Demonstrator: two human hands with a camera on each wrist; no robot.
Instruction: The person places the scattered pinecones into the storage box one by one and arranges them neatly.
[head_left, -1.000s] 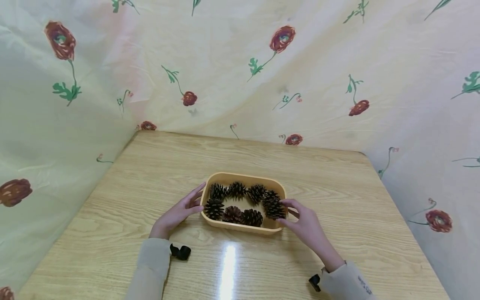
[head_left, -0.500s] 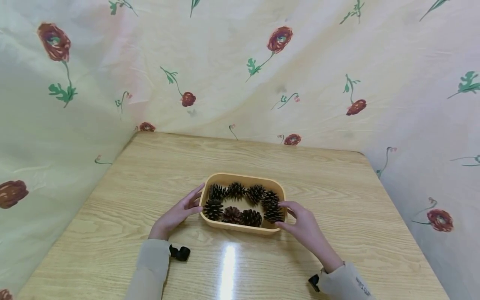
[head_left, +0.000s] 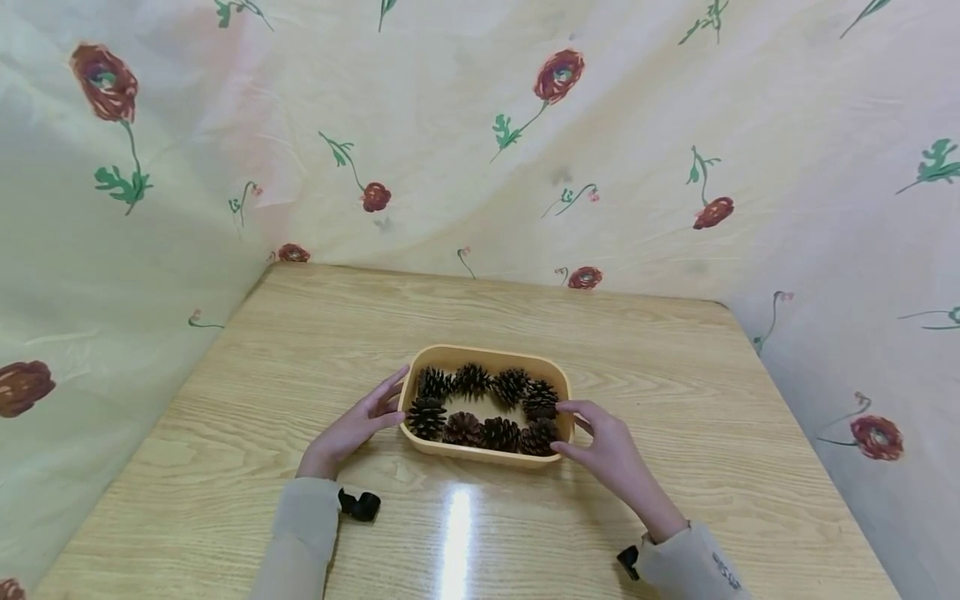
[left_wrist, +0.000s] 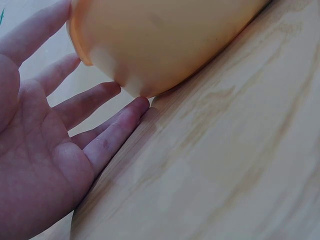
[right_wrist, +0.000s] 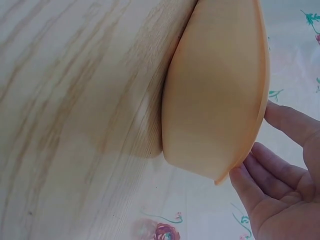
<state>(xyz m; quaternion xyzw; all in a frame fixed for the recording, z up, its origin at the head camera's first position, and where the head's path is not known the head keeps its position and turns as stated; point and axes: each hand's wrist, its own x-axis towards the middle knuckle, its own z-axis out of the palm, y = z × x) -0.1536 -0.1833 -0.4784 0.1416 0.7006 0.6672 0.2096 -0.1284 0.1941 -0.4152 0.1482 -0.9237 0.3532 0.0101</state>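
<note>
A yellow-orange oblong container (head_left: 487, 455) stands on the table, holding several dark pine cones (head_left: 513, 387) arranged around its inner walls. A pine cone (head_left: 538, 436) fills the front right corner, close to the tip of the right thumb. My left hand (head_left: 356, 429) rests against the container's left end, fingers spread and extended. In the left wrist view, some fingertips meet the outer wall. My right hand (head_left: 603, 437) lies over the right end, index finger and thumb across the rim. The right wrist view shows that rim (right_wrist: 262, 90) but hides the index fingertip and the cones.
The light wood-grain table (head_left: 660, 367) extends around the container. A floral cloth (head_left: 450, 150) hangs behind and beside it. Each cuff has a dark wrist device, such as the left one (head_left: 362, 506). A bright reflection crosses the front of the table.
The pine cone beside the right fingers has shifted toward the front right corner and turned. Both hands stay almost where they were. The container has barely moved.
</note>
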